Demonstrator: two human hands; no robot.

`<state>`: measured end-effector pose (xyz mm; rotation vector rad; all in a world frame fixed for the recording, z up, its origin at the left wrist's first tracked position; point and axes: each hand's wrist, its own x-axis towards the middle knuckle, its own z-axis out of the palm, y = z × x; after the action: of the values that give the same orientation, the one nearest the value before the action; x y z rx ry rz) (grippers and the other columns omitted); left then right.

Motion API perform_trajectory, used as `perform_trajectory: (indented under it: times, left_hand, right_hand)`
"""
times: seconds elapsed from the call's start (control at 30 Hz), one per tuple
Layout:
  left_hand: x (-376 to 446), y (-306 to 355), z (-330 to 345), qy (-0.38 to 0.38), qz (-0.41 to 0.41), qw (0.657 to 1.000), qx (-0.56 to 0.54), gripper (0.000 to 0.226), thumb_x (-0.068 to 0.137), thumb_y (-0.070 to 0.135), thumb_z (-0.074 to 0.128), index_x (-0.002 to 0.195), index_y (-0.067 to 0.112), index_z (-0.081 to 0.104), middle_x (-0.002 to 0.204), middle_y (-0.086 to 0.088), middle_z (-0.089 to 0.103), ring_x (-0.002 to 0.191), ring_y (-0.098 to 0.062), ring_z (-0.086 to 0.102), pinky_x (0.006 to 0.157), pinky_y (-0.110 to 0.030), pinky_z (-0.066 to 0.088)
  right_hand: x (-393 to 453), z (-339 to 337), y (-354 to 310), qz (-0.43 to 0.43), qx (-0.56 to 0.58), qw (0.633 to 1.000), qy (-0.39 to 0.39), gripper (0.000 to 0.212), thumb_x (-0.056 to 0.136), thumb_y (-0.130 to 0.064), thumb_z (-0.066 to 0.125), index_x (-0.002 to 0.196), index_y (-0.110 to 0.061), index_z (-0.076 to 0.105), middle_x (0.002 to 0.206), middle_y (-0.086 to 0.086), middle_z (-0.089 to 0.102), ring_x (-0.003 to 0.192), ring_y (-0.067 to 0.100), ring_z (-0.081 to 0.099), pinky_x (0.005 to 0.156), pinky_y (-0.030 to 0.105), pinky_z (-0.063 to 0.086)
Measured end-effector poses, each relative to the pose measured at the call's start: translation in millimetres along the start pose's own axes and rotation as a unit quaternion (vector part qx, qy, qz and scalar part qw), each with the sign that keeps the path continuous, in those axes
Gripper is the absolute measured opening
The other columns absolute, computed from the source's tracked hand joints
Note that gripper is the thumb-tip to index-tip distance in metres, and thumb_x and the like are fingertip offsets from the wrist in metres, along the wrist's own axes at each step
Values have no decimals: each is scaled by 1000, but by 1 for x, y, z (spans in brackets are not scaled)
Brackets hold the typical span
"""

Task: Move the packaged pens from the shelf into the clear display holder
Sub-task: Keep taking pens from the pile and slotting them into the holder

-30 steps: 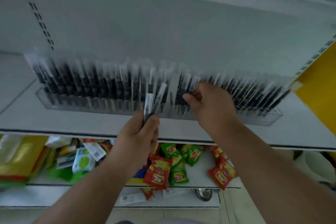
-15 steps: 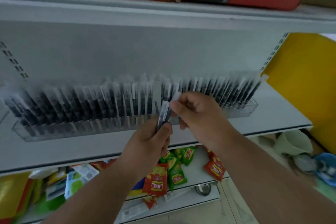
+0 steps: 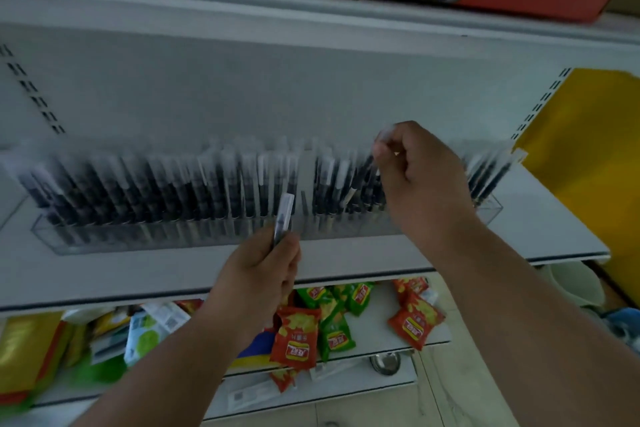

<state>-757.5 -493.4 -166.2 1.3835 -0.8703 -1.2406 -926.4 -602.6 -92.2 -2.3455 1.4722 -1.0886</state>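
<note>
The left hand [image 3: 258, 274] pinches a packaged pen [image 3: 284, 215] upright before the clear display holder [image 3: 104, 236]. The right hand [image 3: 420, 172] curls its fingers round a blurred wrapper top [image 3: 386, 137] above the smeared row of pens [image 3: 173, 187]; its fingertips are hidden.

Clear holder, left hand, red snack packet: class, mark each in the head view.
Clear holder [image 3: 104, 239]: head view, front wall.
Left hand [image 3: 258, 274]: head view, back of the hand, gripping a packaged pen [image 3: 284, 211].
Red snack packet [image 3: 296, 340]: head view, front face.

pens in holder [image 3: 173, 191]: motion-blurred, we can't count them
right hand [image 3: 420, 177]: hides the pens behind; its pinched pen top [image 3: 386, 135] smeared
both forearms: cut off below
</note>
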Motion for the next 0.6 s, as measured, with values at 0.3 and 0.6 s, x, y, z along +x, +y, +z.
perform_trajectory:
  times: [0.3, 0.6]
  left_hand:
    - [-3, 2, 2, 25, -1, 999, -24, 30, 103, 18, 44, 74, 11, 42, 55, 2, 35, 49, -11, 28, 43, -22, 26]
    - [0, -1, 3, 17, 23, 1000, 4, 32, 102, 19, 46, 70, 17, 45, 56, 2, 36, 52, -15, 29, 49, -32, 24]
  right_hand:
    - [-1, 10, 0, -45, -85, 988, -124, 18, 101, -33, 48, 92, -18, 54, 80, -3, 57, 73, 16, 54, 63, 31, 43]
    - [-23, 13, 5, 40, -8, 997, -64, 29, 89, -49, 62, 82, -21, 58, 69, -9, 57, 62, 4, 54, 56, 25, 46]
